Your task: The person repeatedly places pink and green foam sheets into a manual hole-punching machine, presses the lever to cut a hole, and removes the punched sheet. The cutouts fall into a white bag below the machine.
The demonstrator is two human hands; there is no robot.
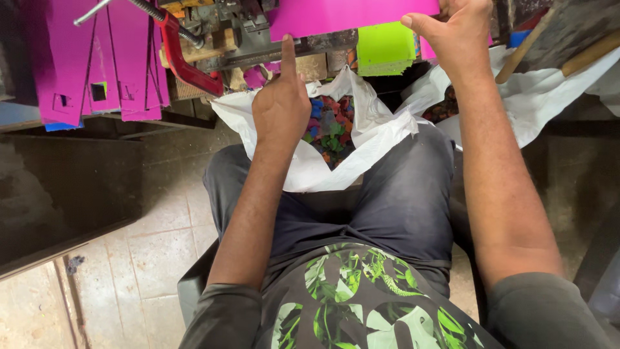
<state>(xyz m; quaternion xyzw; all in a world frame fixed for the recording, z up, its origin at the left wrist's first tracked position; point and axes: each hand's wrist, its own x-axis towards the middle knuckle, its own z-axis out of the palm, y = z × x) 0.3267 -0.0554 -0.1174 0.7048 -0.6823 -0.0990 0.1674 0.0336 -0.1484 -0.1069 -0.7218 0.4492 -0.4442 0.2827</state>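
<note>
The flat magenta paper sheet lies at the top of the view on the dark metal press, smooth and matte, its long axis running left to right. The right hand grips its right edge, fingers closed on it, thumb on top. The left hand is mostly curled, only the index finger straight and pressing the sheet's lower edge. Below sits a crumpled white plastic bag with colourful paper scraps.
</note>
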